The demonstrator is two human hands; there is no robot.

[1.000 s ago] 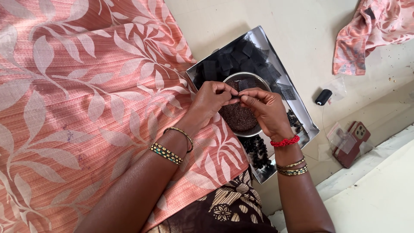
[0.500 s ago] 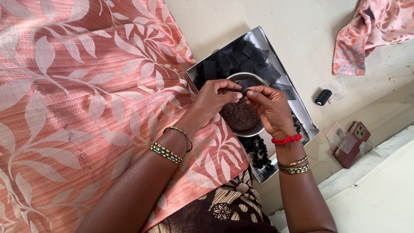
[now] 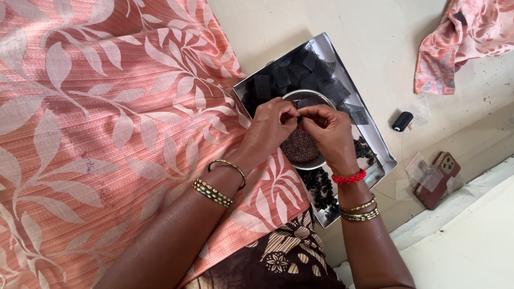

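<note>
A salmon leaf-print cloth (image 3: 101, 123) fills the left of the frame. Right of centre, a shiny tray (image 3: 383, 155) holds black fabric squares (image 3: 278, 80) and a steel bowl (image 3: 316, 164) of dark seeds. Above the bowl, the left hand (image 3: 273, 126) and right hand (image 3: 332, 131) meet, fingers pinched shut on 1 small black piece (image 3: 300, 113). Compared with 1 second ago, the hands have barely shifted, so the same pinching work continues.

Bare forearms, dressed only in bangles and a thread band.

On the left wrist (image 3: 222, 179) a thin gold bangle and a broader gold band set with dark stones are worn. The right wrist (image 3: 353, 190) is ringed by a red braided thread, with two slim gold bangles further up. No sleeves are seen; a brown, cream-patterned garment (image 3: 284, 257) is worn below.
</note>
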